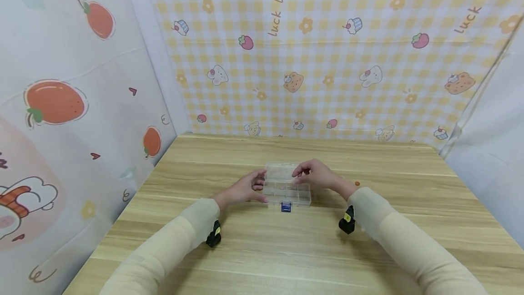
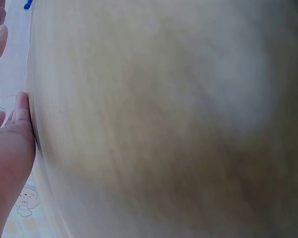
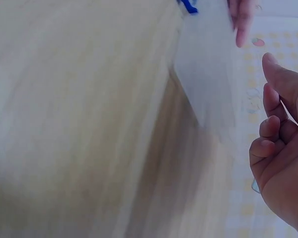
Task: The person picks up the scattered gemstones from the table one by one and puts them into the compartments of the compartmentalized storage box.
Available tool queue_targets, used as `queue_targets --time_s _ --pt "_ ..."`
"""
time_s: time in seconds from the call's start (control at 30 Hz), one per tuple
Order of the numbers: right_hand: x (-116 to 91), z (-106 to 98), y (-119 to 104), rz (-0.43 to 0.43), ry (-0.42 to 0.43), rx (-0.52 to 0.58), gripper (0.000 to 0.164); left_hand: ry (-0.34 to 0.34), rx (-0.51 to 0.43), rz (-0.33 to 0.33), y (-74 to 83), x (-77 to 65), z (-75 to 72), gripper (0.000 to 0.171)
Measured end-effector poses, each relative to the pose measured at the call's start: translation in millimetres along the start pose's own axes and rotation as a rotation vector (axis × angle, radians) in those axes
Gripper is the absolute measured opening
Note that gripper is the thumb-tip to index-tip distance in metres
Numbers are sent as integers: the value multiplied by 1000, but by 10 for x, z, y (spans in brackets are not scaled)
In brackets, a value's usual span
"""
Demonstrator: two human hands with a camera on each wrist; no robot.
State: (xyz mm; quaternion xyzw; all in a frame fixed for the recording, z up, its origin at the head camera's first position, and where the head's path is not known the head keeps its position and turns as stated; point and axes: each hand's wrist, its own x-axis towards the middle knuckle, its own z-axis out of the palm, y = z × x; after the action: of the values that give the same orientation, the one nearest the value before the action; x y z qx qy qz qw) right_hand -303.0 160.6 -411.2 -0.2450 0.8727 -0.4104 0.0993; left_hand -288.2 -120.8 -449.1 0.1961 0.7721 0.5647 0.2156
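"Where's the box?"

"The clear divided box (image 1: 291, 193) sits on the wooden surface (image 1: 262, 251), between the two hands, its lid (image 1: 279, 173) open on the far side and a blue latch (image 1: 286, 207) at the near edge."

"And the hands?"

"The left hand (image 1: 244, 189) is spread at the box's left side, fingers loose, thumb by the near left corner. The right hand (image 1: 319, 175) hangs over the right part, thumb and fingers bent close together. Whether they pinch anything, I can't tell."

"What worries you?"

"A careless dip of that right hand could knock the lid or shove the box. It looks light, and the left fingers don't grip it, so it might skid."

"And that reddish-brown bit (image 1: 357, 183)?"

"Just beyond the right sleeve (image 1: 370, 204). One backward sweep of the arm could send it rolling."
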Motion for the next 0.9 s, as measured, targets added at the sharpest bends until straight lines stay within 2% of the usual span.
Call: queue_targets --time_s 0.27,0.6,0.9 --pt "-72 -234 90 -19 50 3 19 -4 -34 -5 -8 5 4 98" --pt "-333 -577 239 41 124 38 22 -4 -23 0 -17 3 -9 98" --pt "-541 -762 399 92 162 84 34 -14 -20 8 -32 7 -15 98"
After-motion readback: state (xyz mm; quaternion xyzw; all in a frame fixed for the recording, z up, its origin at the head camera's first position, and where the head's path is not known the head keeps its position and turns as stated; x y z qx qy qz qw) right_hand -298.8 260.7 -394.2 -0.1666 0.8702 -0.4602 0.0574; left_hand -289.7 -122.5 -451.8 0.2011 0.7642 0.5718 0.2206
